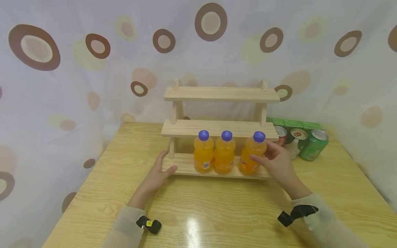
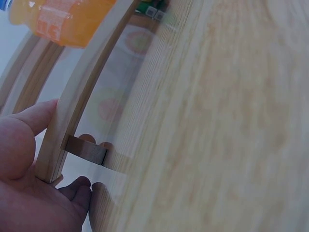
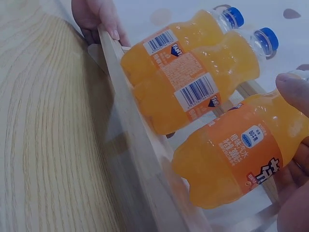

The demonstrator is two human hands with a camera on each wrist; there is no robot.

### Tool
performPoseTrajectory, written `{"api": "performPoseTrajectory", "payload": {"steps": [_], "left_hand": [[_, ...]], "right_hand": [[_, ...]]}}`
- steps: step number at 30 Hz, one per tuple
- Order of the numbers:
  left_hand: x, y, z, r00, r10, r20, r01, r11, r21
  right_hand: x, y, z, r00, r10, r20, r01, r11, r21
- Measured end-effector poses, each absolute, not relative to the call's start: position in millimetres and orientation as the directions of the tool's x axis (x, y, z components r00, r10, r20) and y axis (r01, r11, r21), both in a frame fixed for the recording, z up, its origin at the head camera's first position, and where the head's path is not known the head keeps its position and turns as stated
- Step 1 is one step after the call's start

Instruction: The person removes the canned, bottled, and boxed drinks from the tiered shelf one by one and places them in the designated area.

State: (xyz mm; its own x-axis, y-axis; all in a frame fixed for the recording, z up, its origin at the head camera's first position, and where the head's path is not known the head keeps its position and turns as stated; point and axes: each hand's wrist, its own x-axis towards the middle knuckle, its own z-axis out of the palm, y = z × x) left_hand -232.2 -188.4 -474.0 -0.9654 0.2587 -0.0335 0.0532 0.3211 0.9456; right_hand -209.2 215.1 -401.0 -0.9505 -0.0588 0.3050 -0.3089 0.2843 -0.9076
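A three-tier wooden shelf rack (image 1: 217,127) stands on the table. At its left end my left hand (image 1: 159,172) grips the bottom board (image 2: 77,104), thumb on top and fingers beneath the edge. My right hand (image 1: 277,165) holds an orange soda bottle (image 3: 236,152) with a blue cap, thumb on the near side and fingers behind. That bottle is upright over the right part of the bottom board. Left of it, two matching soda bottles (image 1: 203,153) (image 3: 190,79) stand side by side on the same board, labels and barcodes facing front.
Right of the rack, behind my right hand, several drink cans (image 1: 314,144) sit in front of green boxes (image 1: 293,123). A patterned curtain (image 1: 198,62) hangs behind the wood-grain table (image 1: 192,206).
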Motion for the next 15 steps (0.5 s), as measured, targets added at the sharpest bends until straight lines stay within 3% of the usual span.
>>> {"api": "performPoseTrajectory", "payload": {"steps": [15], "left_hand": [[-233,-189,-475,-0.964,0.266,-0.027,0.061,0.317,0.947]], "right_hand": [[-196,248,-398,-0.948,0.002,0.319,-0.303,0.298,-0.905]]}}
